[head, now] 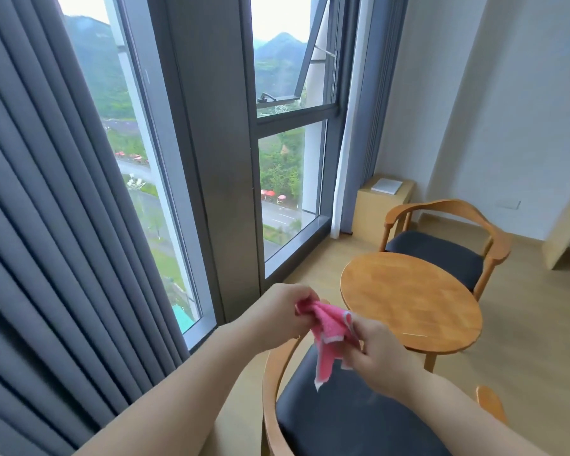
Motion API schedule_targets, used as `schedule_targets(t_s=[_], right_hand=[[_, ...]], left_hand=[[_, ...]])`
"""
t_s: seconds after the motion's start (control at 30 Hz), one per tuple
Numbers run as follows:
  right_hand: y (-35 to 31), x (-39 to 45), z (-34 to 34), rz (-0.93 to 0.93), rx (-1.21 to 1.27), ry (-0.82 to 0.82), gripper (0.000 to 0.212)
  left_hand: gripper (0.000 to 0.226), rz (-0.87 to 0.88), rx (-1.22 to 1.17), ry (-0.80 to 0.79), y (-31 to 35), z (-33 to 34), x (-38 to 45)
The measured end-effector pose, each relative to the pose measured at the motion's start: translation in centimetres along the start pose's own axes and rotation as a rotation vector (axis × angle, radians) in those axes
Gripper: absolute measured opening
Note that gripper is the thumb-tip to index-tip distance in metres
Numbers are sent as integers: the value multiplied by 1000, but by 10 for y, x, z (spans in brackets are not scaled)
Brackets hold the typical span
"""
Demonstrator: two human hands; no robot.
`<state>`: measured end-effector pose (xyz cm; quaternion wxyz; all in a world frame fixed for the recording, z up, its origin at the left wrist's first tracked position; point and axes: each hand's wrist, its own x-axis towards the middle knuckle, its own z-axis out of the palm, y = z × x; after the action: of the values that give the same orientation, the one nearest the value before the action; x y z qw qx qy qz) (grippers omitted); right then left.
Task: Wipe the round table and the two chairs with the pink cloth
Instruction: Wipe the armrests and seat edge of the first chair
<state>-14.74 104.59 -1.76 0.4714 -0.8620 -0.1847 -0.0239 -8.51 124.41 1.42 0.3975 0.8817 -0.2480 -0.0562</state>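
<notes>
Both of my hands hold the pink cloth (pixel 329 334) in the air above the near chair. My left hand (pixel 282 311) pinches its upper left corner. My right hand (pixel 377 347) grips its right edge, and the rest of the cloth hangs down between them. The near chair (pixel 343 419) has a curved wooden back and a dark seat, directly below my hands. The round wooden table (pixel 408 301) stands just beyond it, to the right. The far chair (pixel 441 245), same make, sits behind the table.
Tall windows with grey curtains (pixel 63 225) fill the left side. A low wooden cabinet (pixel 380 209) with a white pad on top stands in the far corner. A light wooden panel (pixel 566 232) leans at the right edge. The floor is pale wood.
</notes>
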Motion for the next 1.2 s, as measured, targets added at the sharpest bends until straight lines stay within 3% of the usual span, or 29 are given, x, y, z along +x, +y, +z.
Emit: schedule_targets(t_s=[0.23, 0.47, 0.67, 0.97, 1.13, 1.2], right_hand=[[27, 50, -27, 7, 130, 37, 39], [44, 115, -15, 43, 197, 43, 75], [58, 179, 11, 123, 89, 202, 19], [51, 311, 62, 325, -59, 425, 11], [35, 361, 72, 353, -68, 506, 6], [38, 371, 64, 381, -87, 503, 17]], left_hand=[[11, 28, 33, 61, -8, -4, 65], [12, 24, 109, 40, -39, -44, 108], [12, 79, 96, -86, -98, -74, 158], [20, 313, -57, -277, -209, -166, 258], [25, 387, -113, -334, -232, -192, 300], [24, 424, -134, -360, -233, -189, 318]])
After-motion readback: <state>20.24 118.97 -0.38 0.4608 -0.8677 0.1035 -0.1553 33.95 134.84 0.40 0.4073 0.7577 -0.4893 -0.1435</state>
